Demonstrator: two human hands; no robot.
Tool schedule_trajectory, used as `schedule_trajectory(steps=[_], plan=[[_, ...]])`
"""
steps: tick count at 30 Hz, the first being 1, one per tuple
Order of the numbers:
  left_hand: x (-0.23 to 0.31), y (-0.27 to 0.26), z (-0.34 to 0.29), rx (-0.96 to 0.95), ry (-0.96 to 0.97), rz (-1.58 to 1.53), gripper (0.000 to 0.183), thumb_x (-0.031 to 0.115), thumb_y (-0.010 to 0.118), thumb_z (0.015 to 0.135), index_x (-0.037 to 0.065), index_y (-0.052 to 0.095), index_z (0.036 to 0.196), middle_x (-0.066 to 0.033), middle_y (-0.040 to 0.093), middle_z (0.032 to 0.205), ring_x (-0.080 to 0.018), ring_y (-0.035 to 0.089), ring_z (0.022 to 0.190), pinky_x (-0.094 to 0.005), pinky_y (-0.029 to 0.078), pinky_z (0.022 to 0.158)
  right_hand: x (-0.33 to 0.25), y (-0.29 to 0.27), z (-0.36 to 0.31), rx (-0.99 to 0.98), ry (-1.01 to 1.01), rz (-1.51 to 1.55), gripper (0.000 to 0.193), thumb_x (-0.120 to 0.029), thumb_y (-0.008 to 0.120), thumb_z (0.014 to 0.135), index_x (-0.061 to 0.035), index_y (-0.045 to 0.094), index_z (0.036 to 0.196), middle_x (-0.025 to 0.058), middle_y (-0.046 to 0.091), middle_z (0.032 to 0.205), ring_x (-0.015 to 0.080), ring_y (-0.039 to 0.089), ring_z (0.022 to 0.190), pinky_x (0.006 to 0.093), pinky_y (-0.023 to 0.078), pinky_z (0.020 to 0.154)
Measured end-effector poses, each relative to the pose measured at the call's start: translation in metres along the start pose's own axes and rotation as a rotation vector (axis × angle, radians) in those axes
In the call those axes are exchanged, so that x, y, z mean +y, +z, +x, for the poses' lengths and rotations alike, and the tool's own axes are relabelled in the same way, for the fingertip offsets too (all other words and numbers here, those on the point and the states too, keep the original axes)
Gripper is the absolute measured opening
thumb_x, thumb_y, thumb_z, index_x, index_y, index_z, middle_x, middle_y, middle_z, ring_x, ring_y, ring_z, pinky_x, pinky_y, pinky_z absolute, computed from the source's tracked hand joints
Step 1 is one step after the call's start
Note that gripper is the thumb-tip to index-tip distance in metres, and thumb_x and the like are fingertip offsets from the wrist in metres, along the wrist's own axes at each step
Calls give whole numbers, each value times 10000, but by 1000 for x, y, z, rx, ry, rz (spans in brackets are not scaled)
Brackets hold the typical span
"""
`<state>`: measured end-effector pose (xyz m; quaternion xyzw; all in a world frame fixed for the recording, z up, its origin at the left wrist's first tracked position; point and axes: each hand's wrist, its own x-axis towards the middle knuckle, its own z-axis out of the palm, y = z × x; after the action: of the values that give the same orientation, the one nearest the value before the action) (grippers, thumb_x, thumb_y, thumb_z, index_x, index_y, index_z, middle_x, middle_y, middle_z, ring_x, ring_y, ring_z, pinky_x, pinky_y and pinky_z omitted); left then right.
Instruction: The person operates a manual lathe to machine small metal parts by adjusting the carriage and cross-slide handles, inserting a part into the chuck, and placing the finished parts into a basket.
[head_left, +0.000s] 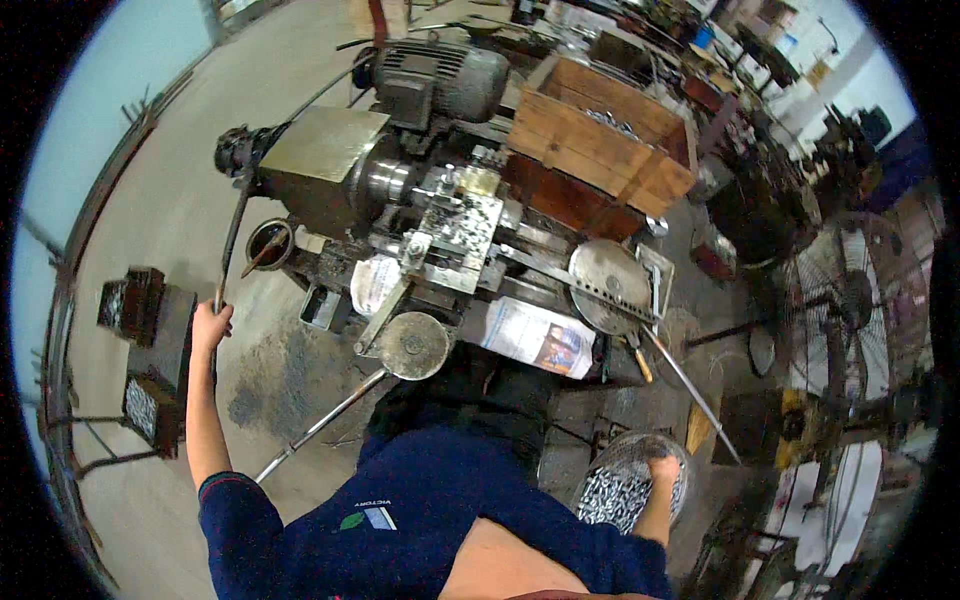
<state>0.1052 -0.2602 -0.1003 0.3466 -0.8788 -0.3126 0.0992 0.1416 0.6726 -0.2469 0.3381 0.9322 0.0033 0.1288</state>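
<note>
1. Lathe (455, 235): ahead, between the left hand (212, 325) and right hand (662, 467).
2. Wooden crate (590, 150): well beyond the right hand.
3. Round basket (628, 447): around the right hand, whose grip I cannot tell.
4. Long lever (233, 240): gripped by the left hand.
5. Small metal pieces (612, 497): beside the right hand.

At lower right of the frame, the small metal parts (610, 499) gleam brightly inside a dull mesh basket (632, 446). At left of centre, the long lever (234, 236) looks like dark, worn metal. The spindle (387, 182), upper centre, is smooth and polished, while the motor (440, 82) above it wears rough, ribbed, matt metal. The crate (592, 147), upper right of centre, is grainy, scuffed wood. Printed paper (538, 336) lies pale at the centre; the shirt (430, 490), lower centre, is soft, matt cloth
</note>
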Motion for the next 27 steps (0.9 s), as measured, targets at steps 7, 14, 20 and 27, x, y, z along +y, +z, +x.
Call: schedule_trajectory(steps=[7,14,20,27], plan=[[97,-21,-49,90,523,632,372,202,624,727,44,559,1057,-169,615,798,-337,596,756,-434,469,657,-69,-12,-33,448,-518,846,316,10,567,706,53,602,1017,134,540,1034,219,576,887,310,479,755],[264,54,-93,-528,809,-207,373,363,579,807,37,622,985,-151,641,831,-280,627,752,-364,482,672,-340,-190,-181,341,-1349,927,482,-110,584,558,-16,623,1030,186,518,1132,313,524,1004,362,409,873],[291,97,-121,-820,737,-523,412,380,532,852,1,622,718,-72,561,527,-160,558,494,-311,422,487,-419,-241,-242,333,-1744,858,449,-178,621,573,13,619,979,190,511,1088,318,522,908,389,432,808],[264,84,-103,-941,741,-482,406,378,534,863,0,620,741,-46,588,593,-100,553,550,-268,431,503,-439,-240,-242,158,-1864,767,343,-253,634,633,-16,626,881,156,564,1003,300,557,838,371,467,728]])
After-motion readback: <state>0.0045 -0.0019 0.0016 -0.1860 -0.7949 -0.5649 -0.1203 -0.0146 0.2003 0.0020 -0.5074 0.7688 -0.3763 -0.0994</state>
